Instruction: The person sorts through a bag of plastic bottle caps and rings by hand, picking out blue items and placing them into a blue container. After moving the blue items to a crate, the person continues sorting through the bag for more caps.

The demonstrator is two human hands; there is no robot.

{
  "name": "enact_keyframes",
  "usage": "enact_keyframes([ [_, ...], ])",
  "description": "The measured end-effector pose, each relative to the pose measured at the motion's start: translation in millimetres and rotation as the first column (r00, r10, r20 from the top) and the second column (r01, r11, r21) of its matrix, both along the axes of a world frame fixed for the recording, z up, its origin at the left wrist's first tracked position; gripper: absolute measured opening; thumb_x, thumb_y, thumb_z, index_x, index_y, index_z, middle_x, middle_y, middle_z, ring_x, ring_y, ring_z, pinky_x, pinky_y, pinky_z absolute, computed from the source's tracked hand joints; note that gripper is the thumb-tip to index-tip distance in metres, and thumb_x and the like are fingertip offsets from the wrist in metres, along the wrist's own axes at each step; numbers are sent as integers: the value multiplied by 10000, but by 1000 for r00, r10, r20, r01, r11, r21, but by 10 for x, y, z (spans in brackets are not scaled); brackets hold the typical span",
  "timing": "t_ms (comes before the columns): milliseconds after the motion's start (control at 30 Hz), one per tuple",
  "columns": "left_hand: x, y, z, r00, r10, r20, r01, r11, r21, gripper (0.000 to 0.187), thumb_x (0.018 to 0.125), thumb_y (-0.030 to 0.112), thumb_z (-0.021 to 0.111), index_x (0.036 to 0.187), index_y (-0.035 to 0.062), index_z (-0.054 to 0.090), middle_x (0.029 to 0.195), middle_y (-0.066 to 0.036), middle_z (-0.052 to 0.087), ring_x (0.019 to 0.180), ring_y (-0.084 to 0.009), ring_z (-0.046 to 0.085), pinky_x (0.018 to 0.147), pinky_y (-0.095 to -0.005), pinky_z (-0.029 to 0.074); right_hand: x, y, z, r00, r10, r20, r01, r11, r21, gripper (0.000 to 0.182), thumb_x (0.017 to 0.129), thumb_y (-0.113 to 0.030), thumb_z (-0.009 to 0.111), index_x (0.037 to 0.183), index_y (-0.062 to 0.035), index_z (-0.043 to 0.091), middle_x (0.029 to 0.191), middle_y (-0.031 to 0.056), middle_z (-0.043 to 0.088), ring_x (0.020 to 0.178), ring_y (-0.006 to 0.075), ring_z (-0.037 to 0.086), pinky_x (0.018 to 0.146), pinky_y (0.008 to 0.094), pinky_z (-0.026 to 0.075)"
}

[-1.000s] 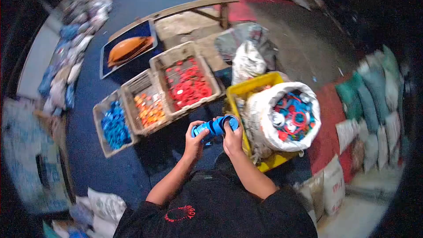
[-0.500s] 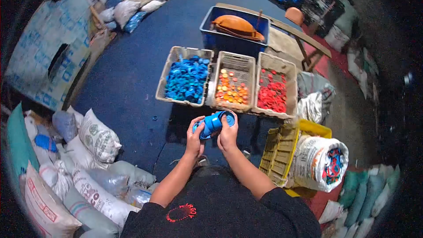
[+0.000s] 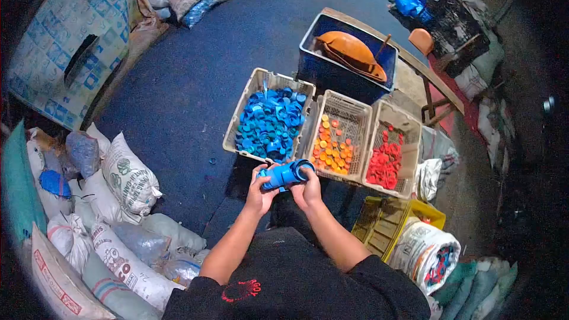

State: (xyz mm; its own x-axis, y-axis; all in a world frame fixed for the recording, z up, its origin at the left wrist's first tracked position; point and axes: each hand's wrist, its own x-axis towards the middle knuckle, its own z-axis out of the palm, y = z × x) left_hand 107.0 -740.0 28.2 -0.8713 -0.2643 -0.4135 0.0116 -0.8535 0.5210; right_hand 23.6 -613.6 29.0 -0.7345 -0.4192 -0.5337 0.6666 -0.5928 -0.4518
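Observation:
Several large blue plastic caps (image 3: 285,174), lined up in a short row, are held between my two hands in front of my chest. My left hand (image 3: 259,188) wraps around the left end of the row. At the other end, my right hand (image 3: 309,187) grips the cap whose round opening faces right. Just beyond my hands stands a white crate (image 3: 232,134) full of blue caps (image 3: 269,121). The fingertips on the undersides are partly hidden.
A crate (image 3: 345,102) of orange and yellow caps and a crate (image 3: 409,142) of red caps stand to the right. Behind them is a blue tub (image 3: 332,70) with an orange basin (image 3: 352,53). A yellow crate (image 3: 379,225) and an open sack (image 3: 424,246) sit right; stuffed sacks (image 3: 127,172) lie left.
The view has turned left and the crates now appear further right and lower. My hands have come beside the near edge of the blue-cap crate in view, still holding the blue caps.

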Motion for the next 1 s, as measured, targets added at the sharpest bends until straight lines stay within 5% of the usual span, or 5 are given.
enact_keyframes([
  [233, -1043, -518, 5, 992, 58, 108, -45, 991, -122, 442, 932, 173, 572, 1351, 173, 429, 1423, -158, 481, 1269, -351, 517, 933, -591, 539, -999, -466, -90, 993, 119, -20, -120, 985, -121, 376, 899, -222, 505, 1235, -58, 548, 1229, 125, 622, 1098, 284, 596, 928, 495, 470],
  [433, -1949, -830, 203, 996, -9, 92, 23, 988, -152, 537, 1036, 491, 416, 1521, 305, 282, 1546, -108, 360, 1341, -335, 470, 962, -671, 478, -1794, -901, 36, 986, -46, -158, 31, 995, -95, 374, 931, -307, 583, 1275, -165, 540, 1212, 90, 586, 1111, 265, 547, 911, 576, 463],
  [600, -2373, -1284, 521, 982, -121, 147, 136, 986, -94, 999, 874, 821, 367, 1536, 375, -233, 1640, -144, -210, 1512, -443, -74, 997, -844, 213, -2185, -995, 64, 993, 90, -78, -64, 956, 287, 720, 944, -436, 574, 1573, -253, 276, 1582, 51, 327, 1386, 280, 349, 1087, 566, 263],
  [767, -1979, -1705, 66, 947, -208, 243, 264, 938, -224, 936, 922, 722, 409, 1599, 284, -66, 1666, -43, -173, 1538, -294, -117, 1064, -806, 157, -1816, -446, -181, 975, 123, -186, -40, 917, 397, 636, 987, -367, 546, 1550, -166, 330, 1548, 60, 399, 1432, 220, 339, 1088, 477, 281],
  [1000, -787, -2116, -1053, 733, -433, 524, 559, 823, -101, 621, 988, 501, 481, 1458, 96, 469, 1487, -90, 488, 1391, -268, 423, 1084, -456, 382, -176, 932, -900, 938, -289, 190, 112, 774, 623, 445, 951, -374, 619, 1316, -122, 584, 1241, 35, 640, 1093, 183, 601, 960, 361, 437],
])
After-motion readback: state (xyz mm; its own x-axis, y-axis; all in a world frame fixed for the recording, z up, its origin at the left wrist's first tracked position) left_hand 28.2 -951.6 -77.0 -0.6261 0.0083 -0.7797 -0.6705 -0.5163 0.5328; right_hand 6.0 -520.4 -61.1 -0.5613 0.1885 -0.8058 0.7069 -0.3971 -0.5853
